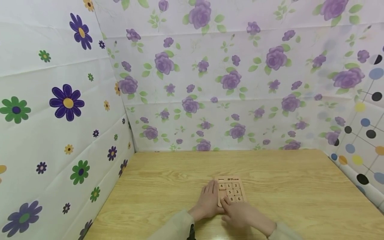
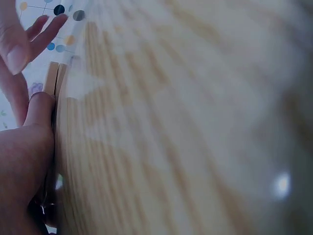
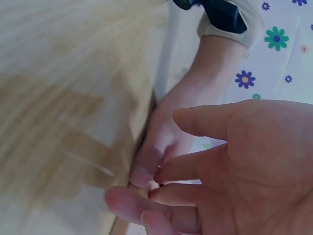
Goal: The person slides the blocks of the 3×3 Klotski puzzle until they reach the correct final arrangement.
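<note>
A wooden number slide puzzle [image 1: 242, 187] lies flat on the table, with numbered square tiles in its frame. The top row reads 4, 1, 2; under the 4 tile [image 1: 221, 186] is a gap, beside the 5 tile [image 1: 229, 192]. My left hand [image 1: 207, 201] rests along the puzzle's left side, fingers straight, and its thumb [image 2: 40, 110] lies against the near edge in the left wrist view. My right hand [image 1: 238, 213] reaches over the near edge, a fingertip touching the lower left corner area and hiding what lies there. Its palm [image 3: 259, 156] shows in the right wrist view.
The wood-grain table [image 1: 168, 173] spreads around the puzzle. Flowered cloth [image 1: 180, 83] hangs behind it, a daisy-print cloth [image 1: 99, 140] at the left and a dotted cloth [image 1: 369, 143] at the right. A dark band [image 1: 191, 232] is on my left wrist.
</note>
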Demonstrator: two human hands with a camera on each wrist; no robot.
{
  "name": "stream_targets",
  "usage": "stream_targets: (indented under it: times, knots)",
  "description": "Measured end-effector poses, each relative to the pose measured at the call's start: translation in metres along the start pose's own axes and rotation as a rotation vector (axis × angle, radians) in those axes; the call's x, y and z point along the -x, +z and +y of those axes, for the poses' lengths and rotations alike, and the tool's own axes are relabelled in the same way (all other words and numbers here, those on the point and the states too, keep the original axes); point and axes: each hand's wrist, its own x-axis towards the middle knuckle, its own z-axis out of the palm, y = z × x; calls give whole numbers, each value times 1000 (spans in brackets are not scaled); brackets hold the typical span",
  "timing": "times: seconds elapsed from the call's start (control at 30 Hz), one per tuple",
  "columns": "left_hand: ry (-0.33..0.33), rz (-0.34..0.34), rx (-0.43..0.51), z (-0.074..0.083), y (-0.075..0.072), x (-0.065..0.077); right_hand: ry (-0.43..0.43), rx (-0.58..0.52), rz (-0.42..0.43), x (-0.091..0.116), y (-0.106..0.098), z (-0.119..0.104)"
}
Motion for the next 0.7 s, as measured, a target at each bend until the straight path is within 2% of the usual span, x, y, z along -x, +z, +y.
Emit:
stream_targets:
  times: [0.17,0.4,0.7]
  knots:
    - [10,13,-3,-1,0,1,-25,10,25,-8,-6,3]
    - [11,2,-8,-1,0,2,30,58,8,-26,-10,6]
    - [20,0,-29,-3,2,0,33,61,61,-45,-12,10]
